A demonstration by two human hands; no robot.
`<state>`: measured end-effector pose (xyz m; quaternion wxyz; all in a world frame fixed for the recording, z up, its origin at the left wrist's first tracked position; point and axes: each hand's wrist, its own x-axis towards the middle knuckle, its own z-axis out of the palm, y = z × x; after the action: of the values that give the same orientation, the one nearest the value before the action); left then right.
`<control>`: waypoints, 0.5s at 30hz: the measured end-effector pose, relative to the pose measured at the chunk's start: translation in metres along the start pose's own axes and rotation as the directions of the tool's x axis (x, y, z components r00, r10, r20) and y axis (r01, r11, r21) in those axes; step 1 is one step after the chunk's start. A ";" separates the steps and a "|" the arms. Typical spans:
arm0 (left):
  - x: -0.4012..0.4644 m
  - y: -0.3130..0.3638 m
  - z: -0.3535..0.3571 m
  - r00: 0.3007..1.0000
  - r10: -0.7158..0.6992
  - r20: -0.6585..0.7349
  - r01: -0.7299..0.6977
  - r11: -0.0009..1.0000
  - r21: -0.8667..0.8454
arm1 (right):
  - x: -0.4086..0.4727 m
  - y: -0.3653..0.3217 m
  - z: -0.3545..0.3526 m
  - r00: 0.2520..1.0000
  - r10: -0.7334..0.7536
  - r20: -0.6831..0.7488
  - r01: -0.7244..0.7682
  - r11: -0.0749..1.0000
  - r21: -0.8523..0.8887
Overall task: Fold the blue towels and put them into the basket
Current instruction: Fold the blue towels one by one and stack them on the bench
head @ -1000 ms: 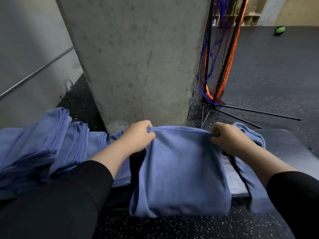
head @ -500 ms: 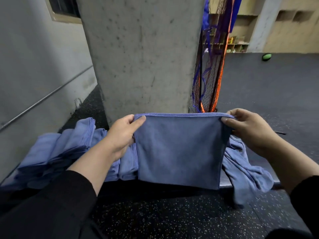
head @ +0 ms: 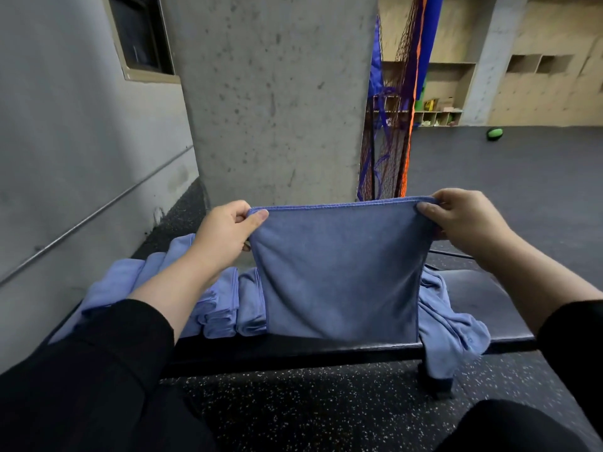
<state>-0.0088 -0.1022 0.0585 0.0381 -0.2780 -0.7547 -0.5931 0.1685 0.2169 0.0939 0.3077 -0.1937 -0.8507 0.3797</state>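
Head view, looking down past both forearms in black sleeves. Left hand pinches the upper left corner of a blue towel, thumb on the near face, fingers curled behind the cloth. Right hand pinches the upper right corner the same way, thumb tip pressed on the front of the hem. Towel held up in the air, top edge stretched almost level between the two hands, the rest hanging flat and roughly square; it looks doubled, with stitched hems along the top and both sides. Its lower edge hangs in front of the near edge of a dark bench; whether it touches the bench I cannot tell. On the bench to the left, a row of folded towels, same blue, lying side by side and partly hidden by the left forearm. On the right, just beside the hanging towel, a crumpled towel lies on the seat and spills over the front edge. No basket shows in this view. Behind the bench, a concrete pillar; at its right side, a net of dark, blue and orange mesh. Speckled dark floor underfoot. Far right, well apart, a green ball on the floor.
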 end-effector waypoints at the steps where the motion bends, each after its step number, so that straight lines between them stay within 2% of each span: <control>1: -0.003 0.001 -0.001 1.000 0.000 0.001 0.000 1.000 0.010 | -0.003 -0.001 -0.002 1.000 0.010 0.006 -0.010 1.000 -0.002; 4: -0.015 0.002 -0.003 1.000 -0.004 0.017 0.004 1.000 0.030 | -0.015 -0.005 -0.008 0.996 0.040 0.078 -0.043 0.998 0.045; 9: -0.026 -0.013 0.000 0.996 -0.052 0.066 0.054 0.998 -0.031 | -0.030 0.003 -0.013 0.965 0.065 0.254 -0.101 0.986 0.131; 15: -0.019 -0.050 0.013 0.978 -0.147 0.145 0.153 0.988 -0.031 | -0.022 0.027 -0.002 0.957 0.124 0.263 -0.171 0.971 0.166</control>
<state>-0.0127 -0.1043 0.0035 -0.0665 -0.2626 -0.7616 -0.5887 0.1887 0.2229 0.0655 0.1853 -0.1775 -0.8263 0.5014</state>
